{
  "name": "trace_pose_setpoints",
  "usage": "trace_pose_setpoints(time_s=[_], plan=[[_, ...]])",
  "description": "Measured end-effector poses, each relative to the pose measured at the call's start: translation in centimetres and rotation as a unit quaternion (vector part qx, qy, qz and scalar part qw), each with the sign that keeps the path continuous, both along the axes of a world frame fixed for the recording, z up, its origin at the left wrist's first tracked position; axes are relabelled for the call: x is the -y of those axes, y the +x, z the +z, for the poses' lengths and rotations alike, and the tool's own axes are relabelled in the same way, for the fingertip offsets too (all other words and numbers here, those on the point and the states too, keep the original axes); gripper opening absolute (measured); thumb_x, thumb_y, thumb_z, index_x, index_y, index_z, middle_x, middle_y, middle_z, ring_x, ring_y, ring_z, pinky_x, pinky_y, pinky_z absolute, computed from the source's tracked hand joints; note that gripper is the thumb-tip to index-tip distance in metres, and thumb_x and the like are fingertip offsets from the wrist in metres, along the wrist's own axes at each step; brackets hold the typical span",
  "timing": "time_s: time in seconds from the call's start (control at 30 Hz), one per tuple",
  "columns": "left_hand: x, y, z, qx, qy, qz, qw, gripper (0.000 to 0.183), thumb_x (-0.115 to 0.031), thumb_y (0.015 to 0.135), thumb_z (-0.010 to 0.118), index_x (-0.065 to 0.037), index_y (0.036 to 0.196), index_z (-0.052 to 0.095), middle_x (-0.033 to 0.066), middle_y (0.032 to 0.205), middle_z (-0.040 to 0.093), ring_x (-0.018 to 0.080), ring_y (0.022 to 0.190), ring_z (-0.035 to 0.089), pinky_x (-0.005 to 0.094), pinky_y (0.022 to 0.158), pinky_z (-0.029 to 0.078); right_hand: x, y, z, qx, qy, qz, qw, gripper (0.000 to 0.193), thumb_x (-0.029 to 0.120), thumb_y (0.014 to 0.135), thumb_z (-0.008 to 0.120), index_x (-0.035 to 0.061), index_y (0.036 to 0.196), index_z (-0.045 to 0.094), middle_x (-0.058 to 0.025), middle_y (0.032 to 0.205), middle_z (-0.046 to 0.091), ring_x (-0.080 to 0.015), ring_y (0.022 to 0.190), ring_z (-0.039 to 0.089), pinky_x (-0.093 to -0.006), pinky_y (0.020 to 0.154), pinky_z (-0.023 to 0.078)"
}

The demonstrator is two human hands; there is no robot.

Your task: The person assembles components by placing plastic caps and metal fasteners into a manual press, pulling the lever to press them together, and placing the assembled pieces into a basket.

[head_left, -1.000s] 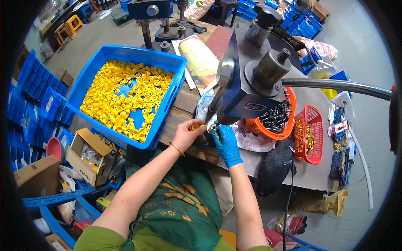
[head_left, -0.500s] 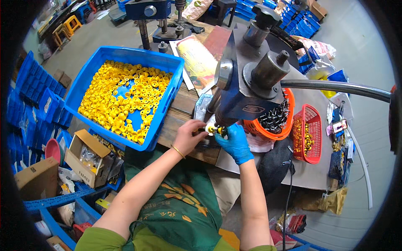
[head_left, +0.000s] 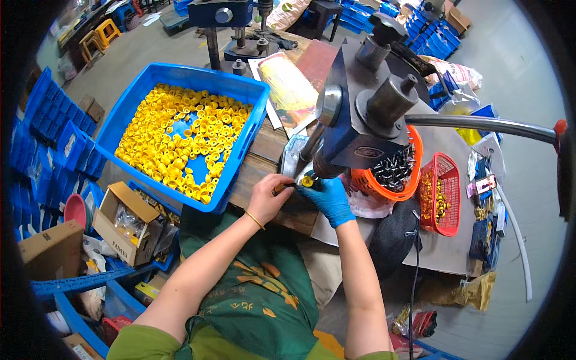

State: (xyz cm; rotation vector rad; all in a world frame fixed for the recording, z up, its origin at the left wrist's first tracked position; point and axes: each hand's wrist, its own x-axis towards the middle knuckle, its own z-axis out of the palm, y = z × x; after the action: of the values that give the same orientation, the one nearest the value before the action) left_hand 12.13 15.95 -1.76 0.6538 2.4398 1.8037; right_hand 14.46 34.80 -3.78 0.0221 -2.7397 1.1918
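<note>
My bare left hand (head_left: 270, 197), a yellow band at its wrist, is closed with thumb and finger on a small dark-and-orange piece (head_left: 281, 189). To its right, my blue-gloved right hand (head_left: 333, 203) is closed around a small part with a round yellow cap (head_left: 307, 180); the glove hides most of it. Both hands meet just below the ram of a dark bench press (head_left: 360, 135), over its metal base (head_left: 292, 157). Left of the press stands a blue bin (head_left: 240, 157) with many loose yellow caps (head_left: 174, 141) inside.
Right of the press, an orange basket (head_left: 384, 195) holds black metal parts, and a red basket (head_left: 447, 228) holds yellow-and-dark pieces. A long metal lever (head_left: 486, 123) reaches right from the press. Another press (head_left: 221, 13) stands behind; an open carton (head_left: 126, 225) sits at left.
My right hand has shifted left and turned, so the yellow cap in it now faces up. My left hand has drawn slightly away from that part. The whole view has shifted a little.
</note>
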Motion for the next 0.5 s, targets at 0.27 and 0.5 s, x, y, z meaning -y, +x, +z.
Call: trace_pose_setpoints(time_s=[0.27, 0.5], plan=[[-0.1, 0.6, 0.0, -0.018, 0.005, -0.015, 1.0, 0.017, -0.005, 0.074, 0.061, -0.003, 0.091, 0.062, 0.0112, 0.085, 0.059, 0.0202, 0.078, 0.058, 0.0267, 0.069, 0.045, 0.4, 0.6, 0.2, 0.028, -0.043, -0.025, 0.998, 0.031, 0.03, 0.067, 0.071, 0.0026, 0.08, 0.063, -0.0166, 0.069, 0.061, -0.0305, 0.06, 0.06, -0.0378, 0.053, 0.045], [-1.0, 0.3, 0.5, -0.094, -0.069, -0.059, 0.991, 0.036, 0.0, 0.079, 0.049, -0.009, 0.114, 0.053, 0.0142, 0.084, 0.053, 0.0293, 0.074, 0.055, 0.0328, 0.067, 0.045, -3.3, 1.9, 9.5, -0.131, 0.082, -0.167, 0.974, 0.039, 0.005, 0.079, 0.055, -0.0011, 0.117, 0.047, -0.0132, 0.114, 0.053, -0.0204, 0.101, 0.051, -0.0306, 0.087, 0.04]])
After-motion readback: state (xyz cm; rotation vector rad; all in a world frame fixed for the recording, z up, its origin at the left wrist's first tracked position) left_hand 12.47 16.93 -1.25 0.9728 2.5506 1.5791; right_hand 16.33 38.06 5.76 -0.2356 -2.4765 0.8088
